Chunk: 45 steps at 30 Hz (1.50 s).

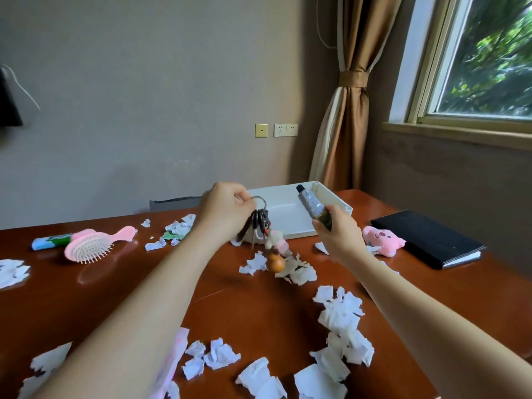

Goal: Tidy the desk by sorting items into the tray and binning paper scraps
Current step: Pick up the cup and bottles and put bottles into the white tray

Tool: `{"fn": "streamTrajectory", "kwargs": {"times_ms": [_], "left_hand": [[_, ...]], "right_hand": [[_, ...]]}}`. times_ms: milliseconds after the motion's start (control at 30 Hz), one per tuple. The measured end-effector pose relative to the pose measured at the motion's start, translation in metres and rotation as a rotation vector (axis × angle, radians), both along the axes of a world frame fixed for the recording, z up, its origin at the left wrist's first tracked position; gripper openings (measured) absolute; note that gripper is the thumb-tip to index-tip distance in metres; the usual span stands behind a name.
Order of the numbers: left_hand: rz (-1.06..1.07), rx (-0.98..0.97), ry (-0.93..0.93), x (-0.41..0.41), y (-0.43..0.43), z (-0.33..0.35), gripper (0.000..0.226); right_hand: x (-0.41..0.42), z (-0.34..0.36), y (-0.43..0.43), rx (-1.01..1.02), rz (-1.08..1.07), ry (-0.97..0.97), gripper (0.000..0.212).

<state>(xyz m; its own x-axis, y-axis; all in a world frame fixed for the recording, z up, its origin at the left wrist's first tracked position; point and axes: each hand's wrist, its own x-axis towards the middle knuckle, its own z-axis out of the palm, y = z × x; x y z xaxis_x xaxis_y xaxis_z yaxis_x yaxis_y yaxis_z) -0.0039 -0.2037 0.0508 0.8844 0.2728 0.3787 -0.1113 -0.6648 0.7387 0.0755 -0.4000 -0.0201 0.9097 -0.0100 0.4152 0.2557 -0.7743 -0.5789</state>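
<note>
Above the near edge of the white tray (290, 208), the left hand (223, 210) pinches a key ring (260, 218), its charms and a brown gourd bead dangling clear of the tabletop (230, 300). Beside it, the right hand (339, 230) has its grip clenched on a grey tube (312, 205), cap tilted over the tray. Torn paper scraps (342, 315) litter the wood; a pink hairbrush (92, 246) lies left, a pink plush (383, 240) and black notebook (429, 240) right.

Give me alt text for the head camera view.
Over a white tray on a brown desk, the left hand holds keys and the right hand a tube. Paper scraps litter the desk.
</note>
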Motion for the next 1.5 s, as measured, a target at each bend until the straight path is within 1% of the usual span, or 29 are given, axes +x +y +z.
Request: {"fn": "streamTrajectory", "kwargs": {"times_ms": [67,200,300,367,500,633,800,967,1200,1267,1367,1400,1500], "left_hand": [[0.016,-0.024,0.000,0.014,0.006,0.013,0.017],[0.053,-0.232,-0.039,0.043,0.014,0.032,0.020],[0.094,-0.378,-0.082,0.066,0.016,0.038,0.020],[0.099,-0.405,-0.106,0.082,0.017,0.038,0.022],[0.086,-0.347,-0.094,0.116,0.018,0.025,0.028],[0.102,-0.258,-0.051,0.138,0.015,-0.005,0.031],[0.141,-0.182,-0.005,0.159,0.026,-0.038,0.018],[0.108,-0.073,0.025,0.174,0.038,-0.063,0.019],[0.049,0.158,-0.035,0.172,0.032,-0.079,0.022],[0.061,0.188,0.007,0.173,0.033,-0.080,0.025],[0.041,0.242,0.089,0.176,0.036,-0.082,0.036],[0.042,0.268,0.104,0.177,0.036,-0.082,0.036],[0.059,0.320,0.114,0.178,0.033,-0.081,0.026]], "right_hand": [[0.007,0.010,0.005,0.061,0.024,-0.001,0.036],[0.020,0.026,0.015,0.093,0.054,-0.012,0.046],[0.035,0.031,0.023,0.105,0.059,-0.003,0.046],[0.044,0.029,0.030,0.117,0.072,0.010,0.044],[0.060,0.024,0.045,0.168,0.090,0.110,0.044],[0.077,0.017,0.058,0.181,0.115,0.249,0.044],[0.096,0.008,0.071,0.178,0.106,0.358,0.036],[0.109,0.000,0.083,0.129,0.119,0.399,0.032],[0.112,-0.009,0.093,0.006,0.149,0.431,0.035],[0.112,-0.010,0.094,-0.020,0.146,0.425,0.036],[0.112,-0.013,0.094,-0.038,0.121,0.433,0.036],[0.112,-0.014,0.094,-0.042,0.116,0.440,0.037],[0.111,-0.017,0.094,-0.050,0.111,0.435,0.039]]}}
